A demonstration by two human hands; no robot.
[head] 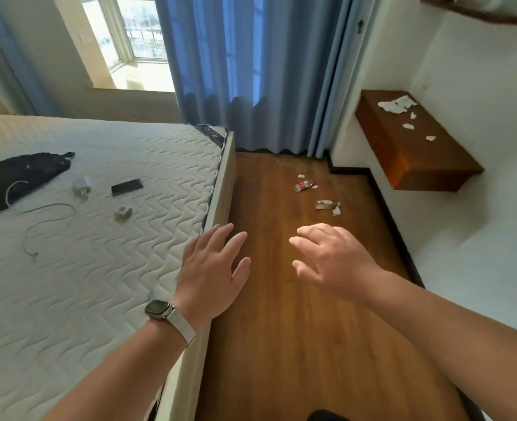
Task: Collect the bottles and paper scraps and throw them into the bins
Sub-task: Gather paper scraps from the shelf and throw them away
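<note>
Two small plastic bottles lie on the wooden floor ahead: one with a red label (303, 186) and, nearer me, a crushed clear bottle (324, 204). White paper scraps lie around them, one by the near bottle (336, 211) and one beyond the far bottle (301, 176). More torn paper scraps (397, 104) are spread over the wall-mounted wooden shelf (403, 159) at right. My left hand (213, 270), with a watch on its wrist, and my right hand (331, 261) hover above the floor, fingers spread, holding nothing, well short of the litter. No bin is in view.
A bed with a white quilted mattress (84, 268) fills the left; a black garment (14, 180), a phone (127, 187), a charger (83, 185) and a cable (47, 220) lie on it. Blue curtains (245, 71) hang at the far end. The floor strip runs between bed and white wall.
</note>
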